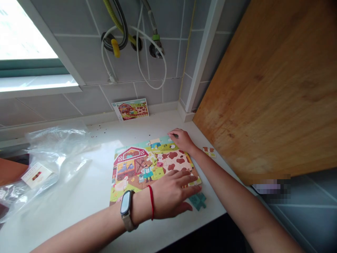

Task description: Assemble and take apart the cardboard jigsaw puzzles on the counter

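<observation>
Two bare hands work at a farm jigsaw puzzle [152,163] lying flat on a white countertop [86,196]. The left hand [171,195], palm down with fingers spread, lies across the puzzle's near right corner; nothing shows in its grasp, and its forearm hides part of the near edge. The right hand [182,140] is at the far right corner, fingers curled and narrow at the edge; whether they pinch a piece I cannot tell. A teal piece [198,201] lies just beside the near right corner, close to the left fingertips and not far from the counter's near edge. Farther right, beyond the right forearm, more loose pieces [210,152] lie near a wooden panel [268,88], which bounds that side and leaves a tight strip. On the far side, bare counter separates the puzzle from a picture card [133,109] leaning at the wall [79,59]. The widest open room is left, between the puzzle's left edge and crumpled clear plastic [61,151].
</observation>
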Available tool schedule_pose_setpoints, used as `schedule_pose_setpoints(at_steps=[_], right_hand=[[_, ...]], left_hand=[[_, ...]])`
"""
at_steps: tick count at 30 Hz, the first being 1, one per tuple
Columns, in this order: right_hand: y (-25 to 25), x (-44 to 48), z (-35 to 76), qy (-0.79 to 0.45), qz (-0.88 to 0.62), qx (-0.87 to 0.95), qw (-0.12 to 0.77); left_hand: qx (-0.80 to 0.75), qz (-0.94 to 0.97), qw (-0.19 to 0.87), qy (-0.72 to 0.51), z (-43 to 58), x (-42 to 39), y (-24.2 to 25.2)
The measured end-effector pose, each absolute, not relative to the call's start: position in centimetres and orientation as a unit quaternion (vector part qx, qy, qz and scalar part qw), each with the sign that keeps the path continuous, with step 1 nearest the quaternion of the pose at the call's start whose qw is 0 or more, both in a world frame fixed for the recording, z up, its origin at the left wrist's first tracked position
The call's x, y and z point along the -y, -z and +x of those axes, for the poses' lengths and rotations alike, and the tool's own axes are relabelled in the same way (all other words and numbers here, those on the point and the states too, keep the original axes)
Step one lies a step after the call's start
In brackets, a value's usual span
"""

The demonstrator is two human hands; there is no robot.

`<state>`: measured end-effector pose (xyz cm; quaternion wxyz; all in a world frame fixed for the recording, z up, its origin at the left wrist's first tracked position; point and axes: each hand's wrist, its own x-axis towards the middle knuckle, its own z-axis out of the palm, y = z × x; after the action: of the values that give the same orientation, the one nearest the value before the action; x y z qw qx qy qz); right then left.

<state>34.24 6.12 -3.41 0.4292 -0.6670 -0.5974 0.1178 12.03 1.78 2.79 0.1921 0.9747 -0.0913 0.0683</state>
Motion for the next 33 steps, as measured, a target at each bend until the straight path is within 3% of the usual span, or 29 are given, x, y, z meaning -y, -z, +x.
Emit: schedule_pose_setpoints(at_steps=[7,12,17,23,28,33], right_hand=[[3.2,-6.0,34.4,-0.123,-0.661,0.614,0.413],[3.7,-6.2,34.7,-0.12,-0.663,0.625,0.395],[4.0,-6.4,34.8,-0.117,-0.663,0.631,0.387],[4.0,-6.3,34.8,-0.11,-0.673,0.632,0.369],[3.4,-5.8,33.9,-0.059,-0.674,0.65,0.345],[2.7,-5.5,32.3,-0.081,-0.613,0.719,0.317]], left_hand=[[0.155,0.969,0.081,-0.172,12.8,1.1,1.4],[0.169,0.964,0.133,-0.154,12.8,0.1,-1.3],[0.014,0.957,0.229,-0.179,12.3,-6.7,-4.3],[-0.227,0.911,0.257,-0.229,12.1,-16.1,-0.8],[-0.236,0.921,0.197,-0.238,12.0,-17.7,2.6],[-0.218,0.916,0.212,-0.263,12.1,-17.7,3.4]])
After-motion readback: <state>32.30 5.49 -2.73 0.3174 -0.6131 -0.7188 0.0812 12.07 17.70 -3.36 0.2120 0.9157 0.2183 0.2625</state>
